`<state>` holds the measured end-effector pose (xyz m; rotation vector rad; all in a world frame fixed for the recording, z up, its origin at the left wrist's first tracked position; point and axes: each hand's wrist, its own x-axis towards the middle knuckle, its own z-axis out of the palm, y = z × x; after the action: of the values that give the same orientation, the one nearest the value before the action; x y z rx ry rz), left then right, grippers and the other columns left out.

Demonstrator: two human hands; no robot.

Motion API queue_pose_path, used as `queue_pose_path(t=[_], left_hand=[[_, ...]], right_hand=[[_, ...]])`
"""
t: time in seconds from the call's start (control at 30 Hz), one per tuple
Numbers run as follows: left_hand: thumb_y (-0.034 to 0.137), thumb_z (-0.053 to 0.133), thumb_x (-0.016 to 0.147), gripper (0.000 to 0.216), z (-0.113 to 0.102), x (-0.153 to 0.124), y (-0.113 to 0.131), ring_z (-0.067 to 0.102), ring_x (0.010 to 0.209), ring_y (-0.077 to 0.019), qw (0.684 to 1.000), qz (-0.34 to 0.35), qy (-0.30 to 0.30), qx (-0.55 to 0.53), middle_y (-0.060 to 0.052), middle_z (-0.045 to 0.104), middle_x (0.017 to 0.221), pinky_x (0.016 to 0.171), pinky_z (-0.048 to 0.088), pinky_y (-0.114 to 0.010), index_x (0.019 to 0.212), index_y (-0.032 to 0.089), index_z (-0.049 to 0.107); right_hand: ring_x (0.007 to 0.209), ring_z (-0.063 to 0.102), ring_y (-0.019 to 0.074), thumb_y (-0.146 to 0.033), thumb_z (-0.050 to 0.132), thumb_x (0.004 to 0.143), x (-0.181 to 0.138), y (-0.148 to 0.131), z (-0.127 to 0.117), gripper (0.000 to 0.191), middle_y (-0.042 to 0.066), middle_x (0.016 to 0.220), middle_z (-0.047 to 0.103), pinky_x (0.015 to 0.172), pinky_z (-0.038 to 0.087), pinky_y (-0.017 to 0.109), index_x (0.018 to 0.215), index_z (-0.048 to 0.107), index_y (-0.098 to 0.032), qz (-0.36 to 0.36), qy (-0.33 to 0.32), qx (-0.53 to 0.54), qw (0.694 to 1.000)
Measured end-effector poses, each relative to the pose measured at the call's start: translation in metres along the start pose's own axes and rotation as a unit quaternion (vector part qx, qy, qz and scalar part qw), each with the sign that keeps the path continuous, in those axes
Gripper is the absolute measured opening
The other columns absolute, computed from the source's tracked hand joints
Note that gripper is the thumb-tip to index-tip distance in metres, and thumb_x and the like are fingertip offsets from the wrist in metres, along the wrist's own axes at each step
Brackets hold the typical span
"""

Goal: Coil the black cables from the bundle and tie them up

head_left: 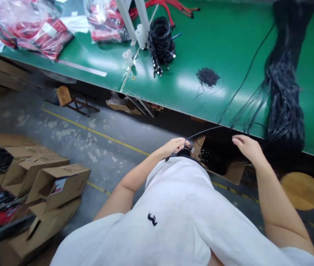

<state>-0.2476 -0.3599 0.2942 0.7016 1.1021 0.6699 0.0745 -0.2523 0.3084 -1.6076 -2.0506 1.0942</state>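
Note:
My left hand (175, 145) is closed on a thin black cable (205, 130) in front of my waist. A short dark end hangs below that hand. From there the cable runs over the bench edge and up across the green top toward a big bundle of black cables (286, 96). My right hand (247, 146) is at the bench's front edge, left of the bundle's lower end. Its fingers are pressed together, and whatever may be between them is too small to make out. Several loose strands stick out of the bundle just above it.
On the green bench (237, 40) lie a small pile of black scraps (207, 77), a coiled black cable bunch (161, 40), a steel ruler (83, 68) and bagged red cables (34, 33). Cardboard boxes (62, 184) stand at left. A round stool (301, 191) is at right.

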Motion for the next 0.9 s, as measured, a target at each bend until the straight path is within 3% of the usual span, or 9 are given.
queue_pose_path(t=[0.1,0.17,0.23,0.33,0.4,0.47,0.6,0.7,0.9], left_hand=[[0.038,0.056,0.095,0.029,0.001,-0.005,0.031,0.022,0.039,-0.0012,0.990,-0.031,-0.061,-0.120,0.009,0.034,0.058,0.037,0.014,-0.014,0.100,0.011,0.065],[0.031,0.050,0.098,0.026,-0.011,-0.014,0.051,0.020,0.037,-0.0005,0.978,-0.034,-0.049,-0.200,0.009,0.033,0.057,0.034,0.013,-0.013,0.098,0.010,0.066],[0.027,0.042,0.102,0.030,-0.034,-0.029,0.067,0.020,0.036,-0.0008,0.959,0.011,0.030,-0.283,0.009,0.030,0.056,0.033,0.014,-0.012,0.094,0.010,0.066],[0.029,0.034,0.106,0.036,-0.074,-0.054,0.074,0.026,0.037,-0.0016,0.901,0.122,0.204,-0.364,0.008,0.031,0.055,0.034,0.019,-0.010,0.095,0.013,0.065],[0.031,0.038,0.105,0.032,-0.089,-0.064,0.066,0.032,0.039,-0.0015,0.884,0.130,0.278,-0.352,0.008,0.036,0.054,0.036,0.022,-0.009,0.099,0.014,0.065],[0.030,0.050,0.101,0.023,-0.084,-0.061,0.051,0.044,0.044,-0.0015,0.904,0.087,0.294,-0.298,0.006,0.048,0.059,0.040,0.030,-0.009,0.099,0.014,0.066],[0.028,0.068,0.088,0.016,-0.033,-0.046,0.020,0.068,0.081,-0.0106,0.977,0.035,0.181,-0.102,-0.004,0.072,0.092,0.070,0.052,-0.019,0.094,0.014,0.069],[0.042,0.069,0.086,0.031,-0.004,-0.047,0.009,0.069,0.097,-0.0168,0.995,0.046,0.056,-0.067,-0.007,0.074,0.099,0.090,0.053,-0.029,0.100,0.014,0.070],[0.054,0.071,0.082,0.045,-0.001,-0.049,0.020,0.059,0.059,-0.0092,0.989,0.032,-0.004,-0.146,0.001,0.060,0.066,0.068,0.053,-0.026,0.098,0.011,0.068]], right_hand=[[0.123,0.053,0.0325,-0.045,0.056,0.089,0.018,-0.047,0.048,0.042,0.015,0.131,0.060,0.109,0.037,0.052,0.123,0.060,-0.023,-0.124,-0.052,-0.021,0.991],[0.115,0.058,0.0287,-0.046,0.048,0.092,0.031,-0.061,0.076,0.039,0.012,0.119,0.067,0.107,0.041,0.050,0.120,0.062,-0.022,-0.174,-0.148,-0.001,0.974],[0.093,0.065,0.0238,-0.048,0.042,0.094,0.035,-0.051,0.093,0.037,0.008,0.097,0.070,0.091,0.051,0.042,0.104,0.065,-0.022,-0.122,-0.203,0.044,0.971],[0.085,0.067,0.0268,-0.049,0.039,0.093,0.026,-0.006,0.091,0.035,0.011,0.099,0.071,0.073,0.054,0.040,0.094,0.065,-0.025,-0.025,-0.153,0.061,0.986],[0.088,0.068,0.0345,-0.047,0.043,0.091,0.015,0.013,0.079,0.029,0.012,0.102,0.072,0.071,0.053,0.046,0.091,0.066,-0.029,-0.037,-0.153,-0.032,0.987],[0.091,0.069,0.0392,-0.046,0.043,0.090,0.002,0.004,0.068,0.029,0.011,0.103,0.074,0.070,0.052,0.049,0.093,0.068,-0.033,-0.099,-0.211,-0.125,0.965],[0.097,0.070,0.0301,-0.048,0.037,0.096,-0.008,-0.080,0.069,0.039,0.006,0.109,0.074,0.076,0.052,0.040,0.106,0.070,-0.029,-0.237,-0.310,-0.127,0.912],[0.093,0.069,0.0245,-0.044,0.037,0.097,0.012,-0.132,0.074,0.039,0.006,0.103,0.074,0.071,0.047,0.033,0.100,0.071,-0.025,-0.256,-0.230,-0.134,0.929],[0.079,0.064,0.0186,-0.039,0.044,0.094,0.030,-0.149,0.075,0.032,0.004,0.091,0.073,0.066,0.039,0.028,0.092,0.071,-0.023,-0.256,-0.212,-0.078,0.940]])
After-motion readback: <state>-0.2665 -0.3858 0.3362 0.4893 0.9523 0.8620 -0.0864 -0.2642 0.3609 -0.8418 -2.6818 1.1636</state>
